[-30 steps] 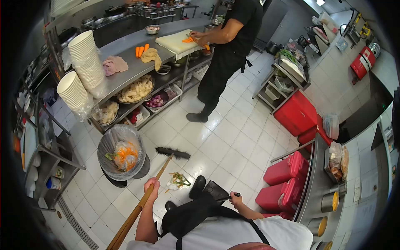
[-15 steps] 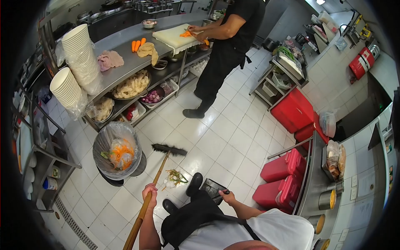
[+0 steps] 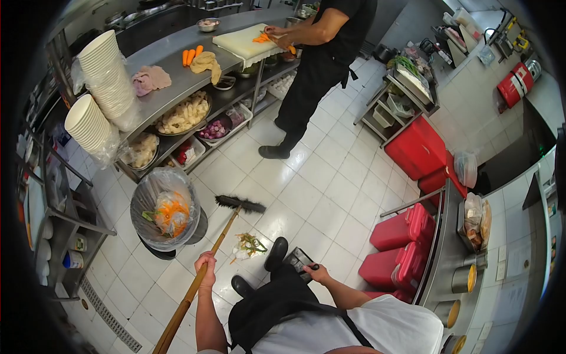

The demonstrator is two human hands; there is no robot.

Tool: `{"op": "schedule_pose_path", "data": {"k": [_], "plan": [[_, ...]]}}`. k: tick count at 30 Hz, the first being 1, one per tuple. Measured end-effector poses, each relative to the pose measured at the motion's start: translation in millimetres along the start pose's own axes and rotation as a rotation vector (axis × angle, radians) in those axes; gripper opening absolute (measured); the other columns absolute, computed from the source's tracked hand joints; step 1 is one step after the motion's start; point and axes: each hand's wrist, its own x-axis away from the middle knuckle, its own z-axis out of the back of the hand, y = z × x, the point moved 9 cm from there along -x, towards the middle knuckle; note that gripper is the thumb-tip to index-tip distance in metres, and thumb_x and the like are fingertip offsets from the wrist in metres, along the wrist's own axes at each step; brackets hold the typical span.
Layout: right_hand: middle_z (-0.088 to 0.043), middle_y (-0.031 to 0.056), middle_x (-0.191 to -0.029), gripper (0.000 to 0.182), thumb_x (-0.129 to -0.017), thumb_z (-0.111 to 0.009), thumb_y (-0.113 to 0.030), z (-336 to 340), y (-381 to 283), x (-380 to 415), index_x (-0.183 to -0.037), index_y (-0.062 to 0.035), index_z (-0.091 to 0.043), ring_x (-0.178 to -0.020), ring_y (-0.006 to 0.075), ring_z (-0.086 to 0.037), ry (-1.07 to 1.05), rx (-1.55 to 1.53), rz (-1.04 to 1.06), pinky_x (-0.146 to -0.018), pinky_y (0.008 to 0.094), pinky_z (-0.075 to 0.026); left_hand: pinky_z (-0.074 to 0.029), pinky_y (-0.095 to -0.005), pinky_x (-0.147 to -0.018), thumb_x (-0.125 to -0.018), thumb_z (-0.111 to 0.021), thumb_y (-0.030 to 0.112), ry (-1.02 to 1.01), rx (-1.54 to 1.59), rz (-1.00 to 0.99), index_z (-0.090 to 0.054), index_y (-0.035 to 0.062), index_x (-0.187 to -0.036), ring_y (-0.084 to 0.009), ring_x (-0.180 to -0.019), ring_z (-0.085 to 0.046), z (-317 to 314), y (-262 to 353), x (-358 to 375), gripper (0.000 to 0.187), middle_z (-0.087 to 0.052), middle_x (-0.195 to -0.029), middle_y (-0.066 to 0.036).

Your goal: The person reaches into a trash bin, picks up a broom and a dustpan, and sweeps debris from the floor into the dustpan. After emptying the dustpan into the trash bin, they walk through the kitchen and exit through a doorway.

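My left hand (image 3: 206,266) is wrapped round the wooden handle of a broom (image 3: 221,237). The broom's dark bristle head (image 3: 240,204) rests on the tiles, beyond a small heap of vegetable scraps (image 3: 249,246). In my right hand (image 3: 319,272) is the short handle of a dustpan (image 3: 299,259), low beside my boot. The scraps lie on the floor between the broom head and my boots, apart from the dustpan. A bin with a clear liner (image 3: 140,219) stands to the left, with orange peelings (image 3: 172,213) inside.
Across the floor a co-worker (image 3: 321,65) handles carrots at a cutting board (image 3: 246,42) on the steel counter (image 3: 171,62). Stacked white tubs (image 3: 105,68) stand at its left end. Red cooler boxes (image 3: 392,262) sit at right. A metal rack (image 3: 76,221) is at far left.
My left hand has shifted slightly up and left, and the broom handle's near end has swung left. The dustpan has moved slightly upward and left. The scraps remain on the floor.
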Motion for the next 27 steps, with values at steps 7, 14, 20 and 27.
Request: {"op": "schedule_pose_path", "data": {"k": [7, 14, 20, 27], "plan": [[-0.067, 0.0125, -0.099, 0.053, -0.078, -0.064, -0.054, -4.1, -10.4, 3.7, -0.105, -0.0082, -0.066, -0.095, 0.0242, -0.061, -0.066, 0.014, 0.036, -0.083, 0.0332, -0.047, -0.042, -0.0364, -0.084, -0.084, -0.061, 0.014, 0.077, 0.024, 0.075, -0.052, 0.0025, -0.064, -0.0245, -0.093, -0.056, 10.9, -8.2, 6.0, 0.025, -0.058, -0.073, -0.009], [-0.067, 0.0105, -0.095, 0.051, -0.078, -0.066, -0.052, 7.7, -10.3, -4.2, -0.102, -0.0076, -0.066, -0.089, 0.0228, -0.062, -0.079, 0.031, 0.041, -0.079, 0.0331, -0.048, -0.043, -0.037, -0.084, -0.081, -0.059, 0.006, 0.102, 0.045, 0.062, -0.045, 0.0031, -0.061, -0.025, -0.093, -0.056, 13.1, -19.0, 15.1, 0.025, -0.056, -0.072, -0.008], [-0.067, 0.0098, -0.096, 0.049, -0.078, -0.066, -0.051, 9.7, -3.7, -6.6, -0.103, -0.0095, -0.066, -0.092, 0.0222, -0.062, -0.062, -0.001, 0.021, -0.081, 0.0332, -0.048, -0.042, -0.0373, -0.085, -0.081, -0.06, 0.005, 0.084, 0.033, 0.066, -0.044, 0.0033, -0.062, -0.0252, -0.092, -0.056, 10.9, -15.0, 11.6, 0.025, -0.055, -0.071, -0.008], [-0.067, 0.0099, -0.1, 0.052, -0.076, -0.066, -0.054, 3.2, -8.6, 4.6, -0.105, -0.011, -0.066, -0.096, 0.0229, -0.061, -0.125, 0.027, -0.012, -0.084, 0.0324, -0.047, -0.04, -0.0376, -0.088, -0.084, -0.058, 0.012, 0.096, 0.063, 0.095, -0.047, 0.0042, -0.061, -0.0236, -0.096, -0.055, 11.3, -16.8, 5.4, 0.027, -0.055, -0.069, -0.006]]}}
